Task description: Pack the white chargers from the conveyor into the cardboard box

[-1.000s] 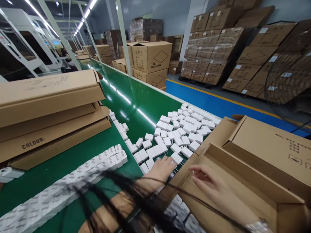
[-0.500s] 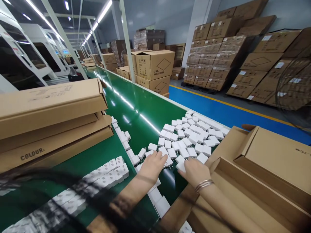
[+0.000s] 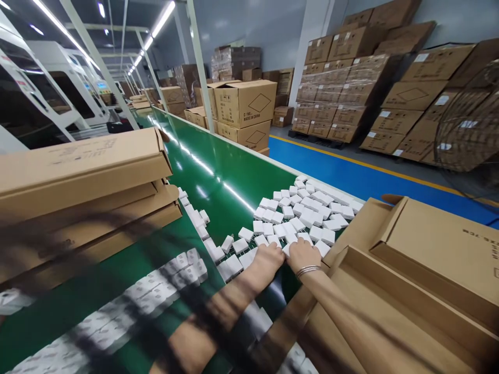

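Note:
Many white plug adapters point(image 3: 311, 217) lie loosely piled on the green belt point(image 3: 218, 192). At the near edge of this pile, my left hand point(image 3: 268, 258) has its fingers curled down among the adapters; what they hold is hidden. Close beside it on the right, my right hand point(image 3: 304, 254) is also curled, fingertips over a white adapter point(image 3: 287, 250). Neat rows of white adapters point(image 3: 156, 285) stand on the green surface to the left. More white pieces line the strip between that surface and the belt.
Flat cartons point(image 3: 86, 161) are stacked at the left. An open carton point(image 3: 393, 301) stands near on the right, beside a closed one point(image 3: 444, 249). Large boxes point(image 3: 247, 104) stand beyond the belt's rail. Blurred dark strands cross the lower left view.
My left hand has moved right, close to my right hand, and its fingers have curled. My right hand has shifted slightly left and away from me. White adapters now show where my left hand was.

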Demonstrator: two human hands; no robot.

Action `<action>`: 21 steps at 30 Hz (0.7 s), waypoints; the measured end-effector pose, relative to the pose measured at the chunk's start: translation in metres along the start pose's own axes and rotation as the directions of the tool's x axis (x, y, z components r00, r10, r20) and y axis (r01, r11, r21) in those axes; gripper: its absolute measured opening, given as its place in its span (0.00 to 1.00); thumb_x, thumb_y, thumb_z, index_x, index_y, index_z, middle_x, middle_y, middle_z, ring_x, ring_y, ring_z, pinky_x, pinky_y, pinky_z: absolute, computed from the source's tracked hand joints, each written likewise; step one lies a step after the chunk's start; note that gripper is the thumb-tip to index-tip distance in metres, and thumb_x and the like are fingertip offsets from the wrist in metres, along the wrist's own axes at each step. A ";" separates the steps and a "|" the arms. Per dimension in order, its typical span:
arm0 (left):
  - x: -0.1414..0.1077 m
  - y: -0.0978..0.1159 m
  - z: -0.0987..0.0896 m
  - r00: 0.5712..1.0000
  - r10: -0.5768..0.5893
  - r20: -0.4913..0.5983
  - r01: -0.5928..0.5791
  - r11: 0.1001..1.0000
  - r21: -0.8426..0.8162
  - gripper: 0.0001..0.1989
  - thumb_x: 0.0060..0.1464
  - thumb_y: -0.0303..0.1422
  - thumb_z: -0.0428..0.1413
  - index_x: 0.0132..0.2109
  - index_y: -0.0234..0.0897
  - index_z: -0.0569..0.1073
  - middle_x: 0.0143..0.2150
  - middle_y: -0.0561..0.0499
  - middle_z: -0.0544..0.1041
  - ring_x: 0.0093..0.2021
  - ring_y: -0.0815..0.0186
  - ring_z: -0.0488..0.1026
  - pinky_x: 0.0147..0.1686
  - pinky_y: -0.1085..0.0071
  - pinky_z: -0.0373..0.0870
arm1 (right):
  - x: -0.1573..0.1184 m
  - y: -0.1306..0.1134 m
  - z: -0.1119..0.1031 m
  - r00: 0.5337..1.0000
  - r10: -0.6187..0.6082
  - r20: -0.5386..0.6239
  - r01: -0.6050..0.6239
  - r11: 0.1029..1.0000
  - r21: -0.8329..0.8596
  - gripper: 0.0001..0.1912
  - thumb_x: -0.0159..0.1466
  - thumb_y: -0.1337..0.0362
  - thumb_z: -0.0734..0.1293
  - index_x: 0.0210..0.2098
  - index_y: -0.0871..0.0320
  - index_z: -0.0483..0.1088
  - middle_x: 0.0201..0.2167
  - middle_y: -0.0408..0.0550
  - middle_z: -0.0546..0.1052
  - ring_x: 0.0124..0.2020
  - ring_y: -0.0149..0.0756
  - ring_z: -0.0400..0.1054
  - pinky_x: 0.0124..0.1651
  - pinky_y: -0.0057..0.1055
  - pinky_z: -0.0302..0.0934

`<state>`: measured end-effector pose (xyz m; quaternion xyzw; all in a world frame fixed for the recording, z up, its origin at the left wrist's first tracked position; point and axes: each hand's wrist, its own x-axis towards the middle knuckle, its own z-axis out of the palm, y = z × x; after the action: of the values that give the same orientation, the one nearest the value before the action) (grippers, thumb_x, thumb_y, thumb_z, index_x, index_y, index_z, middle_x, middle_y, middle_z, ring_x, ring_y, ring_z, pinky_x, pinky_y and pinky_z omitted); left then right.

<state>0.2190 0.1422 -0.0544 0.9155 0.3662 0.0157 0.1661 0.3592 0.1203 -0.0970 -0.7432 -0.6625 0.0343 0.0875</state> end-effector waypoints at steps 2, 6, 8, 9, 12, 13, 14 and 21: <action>-0.005 0.003 -0.009 1.000 -0.004 -0.006 0.003 1.000 -0.012 0.13 0.58 0.14 0.49 0.34 0.31 0.74 0.40 0.44 0.79 0.52 0.53 0.75 0.47 0.62 0.71 | 0.001 0.001 -0.007 1.000 -0.008 -0.010 0.009 0.998 0.056 0.10 0.68 0.58 0.68 0.35 0.57 0.73 0.39 0.45 0.78 0.40 0.38 0.73 0.45 0.41 0.70; -0.033 0.001 -0.039 0.999 -0.001 -0.054 -0.004 0.997 -0.076 0.09 0.58 0.22 0.57 0.44 0.36 0.75 0.48 0.47 0.78 0.53 0.55 0.74 0.51 0.62 0.71 | -0.005 0.016 -0.035 0.999 -0.022 -0.044 0.029 0.984 0.173 0.10 0.64 0.58 0.69 0.29 0.57 0.72 0.33 0.47 0.75 0.38 0.43 0.71 0.43 0.42 0.67; -0.052 0.002 -0.051 0.987 -0.105 -0.122 0.062 0.949 -0.310 0.16 0.54 0.31 0.63 0.50 0.39 0.72 0.50 0.48 0.77 0.51 0.58 0.74 0.48 0.64 0.72 | -0.023 0.026 -0.055 0.997 -0.044 -0.064 0.059 0.963 0.262 0.10 0.61 0.55 0.69 0.33 0.55 0.75 0.32 0.48 0.73 0.37 0.46 0.71 0.41 0.42 0.66; -0.061 0.005 -0.054 0.973 -0.199 -0.121 0.108 0.848 -0.519 0.20 0.54 0.37 0.64 0.52 0.40 0.71 0.48 0.49 0.76 0.47 0.60 0.74 0.44 0.66 0.73 | -0.037 0.030 -0.064 0.995 -0.065 -0.071 0.084 0.946 0.313 0.13 0.61 0.52 0.69 0.37 0.54 0.76 0.33 0.47 0.72 0.37 0.47 0.71 0.40 0.42 0.67; -0.087 0.022 -0.052 0.922 -0.352 0.162 0.211 0.105 -0.972 0.20 0.58 0.46 0.58 0.52 0.40 0.70 0.34 0.54 0.71 0.26 0.73 0.65 0.25 0.77 0.65 | -0.093 0.030 -0.080 0.991 -0.045 -0.123 0.103 0.845 0.525 0.20 0.61 0.45 0.67 0.47 0.49 0.76 0.36 0.48 0.73 0.38 0.49 0.72 0.41 0.42 0.69; -0.094 0.029 -0.047 0.915 -0.298 0.271 0.243 -0.128 -0.962 0.19 0.61 0.47 0.55 0.52 0.40 0.70 0.31 0.56 0.67 0.21 0.76 0.58 0.20 0.79 0.58 | -0.114 0.025 -0.081 0.987 0.041 -0.157 0.070 0.765 0.640 0.19 0.60 0.46 0.69 0.47 0.47 0.77 0.36 0.48 0.73 0.38 0.50 0.71 0.40 0.42 0.69; -0.100 0.037 -0.042 0.910 -0.226 0.349 0.275 -0.304 -0.912 0.18 0.63 0.47 0.52 0.51 0.40 0.71 0.28 0.57 0.65 0.19 0.77 0.52 0.17 0.81 0.51 | -0.133 0.019 -0.079 0.979 0.114 -0.169 0.046 0.685 0.727 0.18 0.59 0.47 0.71 0.46 0.44 0.78 0.35 0.47 0.73 0.38 0.50 0.70 0.39 0.42 0.69; -0.130 0.070 -0.020 0.889 0.001 0.458 0.327 -0.702 -0.633 0.16 0.58 0.45 0.62 0.42 0.36 0.78 0.26 0.56 0.68 0.17 0.81 0.48 0.14 0.84 0.42 | -0.191 -0.014 -0.051 0.963 0.097 -0.250 0.177 0.468 0.866 0.20 0.53 0.48 0.77 0.45 0.38 0.78 0.35 0.46 0.70 0.36 0.48 0.70 0.34 0.38 0.73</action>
<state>0.1680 0.0128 -0.0011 0.1166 0.3067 0.2144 0.9200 0.3315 -0.0714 -0.0564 -0.5728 -0.5490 0.2694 0.5458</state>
